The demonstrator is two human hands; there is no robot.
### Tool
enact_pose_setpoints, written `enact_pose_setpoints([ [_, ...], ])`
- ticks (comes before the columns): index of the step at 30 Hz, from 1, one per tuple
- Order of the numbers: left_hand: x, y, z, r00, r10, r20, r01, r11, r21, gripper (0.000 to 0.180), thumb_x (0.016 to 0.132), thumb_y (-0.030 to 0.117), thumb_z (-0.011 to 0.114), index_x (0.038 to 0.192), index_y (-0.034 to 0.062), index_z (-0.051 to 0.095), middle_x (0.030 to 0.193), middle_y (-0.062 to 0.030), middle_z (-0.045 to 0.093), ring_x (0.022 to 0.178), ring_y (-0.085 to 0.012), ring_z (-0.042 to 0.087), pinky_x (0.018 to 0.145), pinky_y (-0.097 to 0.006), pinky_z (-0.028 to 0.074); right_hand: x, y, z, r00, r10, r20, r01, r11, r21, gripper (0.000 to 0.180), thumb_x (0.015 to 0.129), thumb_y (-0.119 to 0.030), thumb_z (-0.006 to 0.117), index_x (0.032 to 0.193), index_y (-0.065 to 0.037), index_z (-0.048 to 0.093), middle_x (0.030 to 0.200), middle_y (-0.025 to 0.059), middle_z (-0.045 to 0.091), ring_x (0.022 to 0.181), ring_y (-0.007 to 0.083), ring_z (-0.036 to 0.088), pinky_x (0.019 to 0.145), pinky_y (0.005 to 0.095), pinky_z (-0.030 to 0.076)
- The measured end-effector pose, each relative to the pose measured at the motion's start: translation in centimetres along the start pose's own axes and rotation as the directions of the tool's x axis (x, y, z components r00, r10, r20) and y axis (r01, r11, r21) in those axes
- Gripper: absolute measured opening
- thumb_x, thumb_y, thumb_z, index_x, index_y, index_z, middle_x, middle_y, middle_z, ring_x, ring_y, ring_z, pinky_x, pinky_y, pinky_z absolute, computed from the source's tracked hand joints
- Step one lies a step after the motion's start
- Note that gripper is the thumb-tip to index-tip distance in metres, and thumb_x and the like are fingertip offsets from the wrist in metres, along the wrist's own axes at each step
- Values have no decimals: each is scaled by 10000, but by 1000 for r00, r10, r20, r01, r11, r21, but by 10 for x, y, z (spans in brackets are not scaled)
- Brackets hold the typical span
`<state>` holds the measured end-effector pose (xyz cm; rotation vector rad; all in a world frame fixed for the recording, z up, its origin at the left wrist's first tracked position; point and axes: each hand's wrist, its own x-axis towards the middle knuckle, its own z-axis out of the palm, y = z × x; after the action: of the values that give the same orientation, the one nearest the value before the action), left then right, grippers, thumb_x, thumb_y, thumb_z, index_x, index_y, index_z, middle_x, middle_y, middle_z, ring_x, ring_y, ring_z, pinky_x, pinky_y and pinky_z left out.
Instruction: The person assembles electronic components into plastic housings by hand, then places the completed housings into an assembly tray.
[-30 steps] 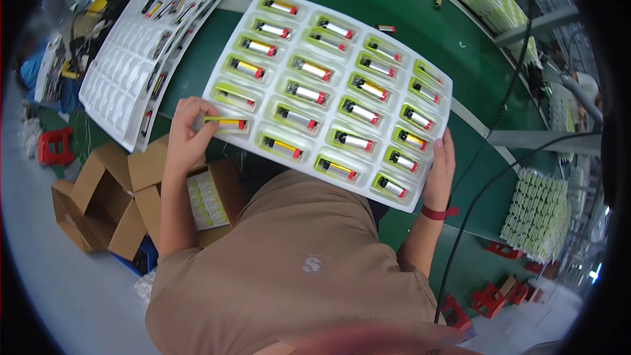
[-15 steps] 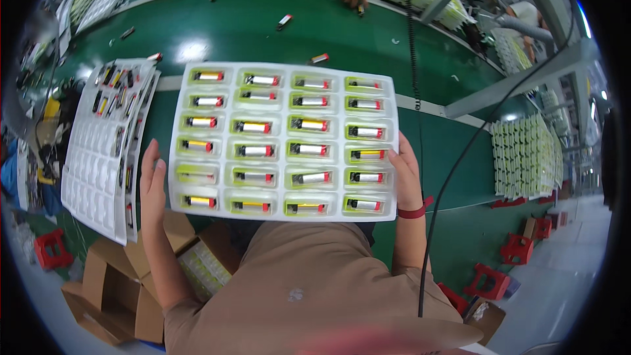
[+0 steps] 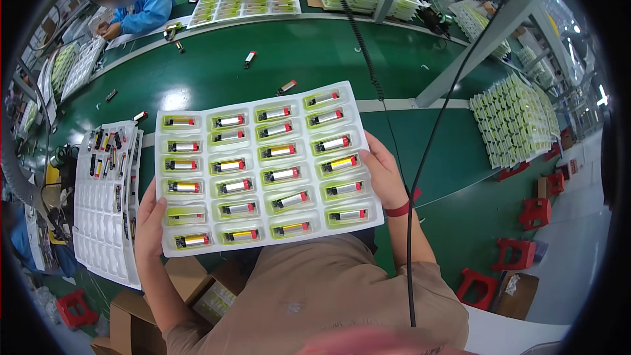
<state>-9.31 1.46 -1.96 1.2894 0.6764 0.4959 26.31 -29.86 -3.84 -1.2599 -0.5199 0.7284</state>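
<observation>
A white moulded tray [image 3: 376, 210] is held up before me, tilted with its right side higher. Its pockets have yellow-green edges and carry small cylindrical battery-like parts [image 3: 231, 165], silver or yellow with red ends. My left hand [image 3: 150, 227] closes on the tray's left edge, thumb on top. At the opposite edge my right hand [image 3: 386, 174] grips it, thumb on the rim and the other fingers mostly hidden beneath. A red band circles the right wrist.
White trays [image 3: 98, 213] with loose parts stand at left. A green conveyor belt [image 3: 217, 79] carries scattered parts. Stacked trays [image 3: 513, 121] sit right, near a metal post and hanging black cable [image 3: 420, 177]. Open cartons [image 3: 131, 315] and red stools [image 3: 513, 253] are below. Co-workers [image 3: 148, 3] work opposite.
My left hand has come in from beside the tray and taken its left edge. The tray has tilted, right side up, and sits lower in view. The view has shifted, showing more of the co-workers.
</observation>
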Motion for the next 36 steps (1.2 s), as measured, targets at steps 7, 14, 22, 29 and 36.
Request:
enact_pose_setpoints([
  [7,12,11,-6,991,116,-72,-108,987,118,569,994,-17,431,1559,-45,365,1485,-160,550,1329,-210,558,1142,-339,403,-10,-12,-13,998,-65,-15,66,996,62,482,1038,-2,446,1518,38,429,1435,141,582,1301,212,580,1102,348,462],
  [14,8,44,-11,990,130,59,-135,987,87,573,985,11,457,1547,-60,376,1484,-169,544,1313,-244,578,1107,-354,453,-13,-20,-26,996,-85,-34,90,976,198,453,1036,-15,481,1487,23,483,1370,103,630,1226,168,612,1063,314,479],
  [22,20,46,-15,986,164,-32,-158,978,137,551,996,10,464,1541,-45,409,1460,-157,569,1284,-218,587,1104,-335,440,-6,-40,-17,997,-83,2,79,963,258,452,1025,-1,495,1477,21,492,1343,131,654,1176,194,658,1019,329,526],
  [29,19,63,13,982,186,-16,-183,978,100,533,998,13,462,1527,-47,428,1433,-165,589,1279,-221,594,1095,-337,455,-18,-68,-30,991,-130,-7,129,970,208,457,1024,-17,506,1479,21,490,1356,142,641,1192,207,650,1016,345,533],
  [36,55,57,96,949,198,247,-197,980,-30,564,980,27,489,1538,-24,424,1441,-158,587,1235,-213,626,1070,-321,483,-86,-102,-76,945,-242,-219,242,970,-31,469,1019,-19,505,1483,42,476,1380,148,628,1218,219,636,1048,348,507],
])
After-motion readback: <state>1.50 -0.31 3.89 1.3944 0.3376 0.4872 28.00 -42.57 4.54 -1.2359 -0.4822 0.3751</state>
